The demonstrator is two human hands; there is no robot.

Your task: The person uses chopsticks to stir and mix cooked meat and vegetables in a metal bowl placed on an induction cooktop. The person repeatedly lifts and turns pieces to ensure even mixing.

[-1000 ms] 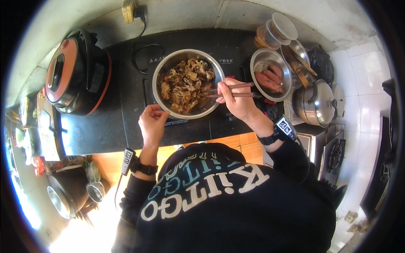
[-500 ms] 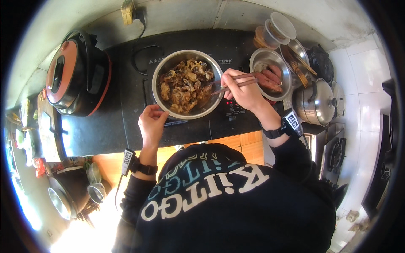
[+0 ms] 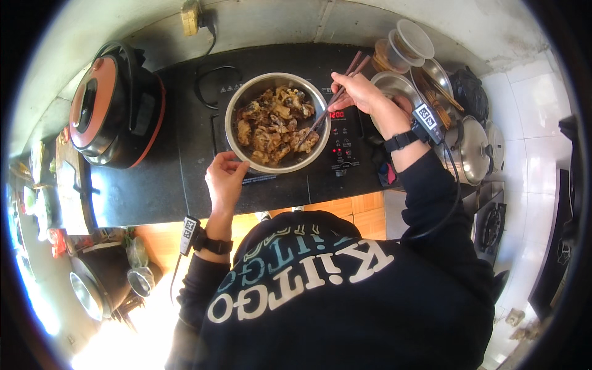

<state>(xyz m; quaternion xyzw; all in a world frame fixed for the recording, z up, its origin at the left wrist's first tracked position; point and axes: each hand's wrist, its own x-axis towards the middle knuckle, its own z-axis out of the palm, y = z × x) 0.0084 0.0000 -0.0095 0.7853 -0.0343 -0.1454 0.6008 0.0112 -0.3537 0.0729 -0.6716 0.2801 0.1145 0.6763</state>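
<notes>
A steel bowl [image 3: 230, 121] holds browned chunks of food [image 3: 274, 131], which look like cooked meat pieces. It stands on the black induction cooktop [image 3: 197, 132]. My left hand [image 3: 226, 177] pinches the bowl's near-left rim between thumb and fingers. Wooden chopsticks [image 3: 320, 121] are gripped in my right hand [image 3: 359, 94], over the bowl's right side. Their tips reach down into the food at the right, and their back ends point up and away from me.
A black and orange electric cooker [image 3: 111, 117] stands at the left. On the right, a second steel bowl [image 3: 387, 80] with reddish pieces is partly covered by my forearm. Lidded plastic tubs [image 3: 410, 46] and a lidded pot [image 3: 472, 151] are nearby. A plug [image 3: 191, 17] is at the wall.
My right hand has shifted up, and the chopsticks have swung from nearly level to steep, tips lower in the bowl. The bowl has slid slightly right; my left hand stays at its rim.
</notes>
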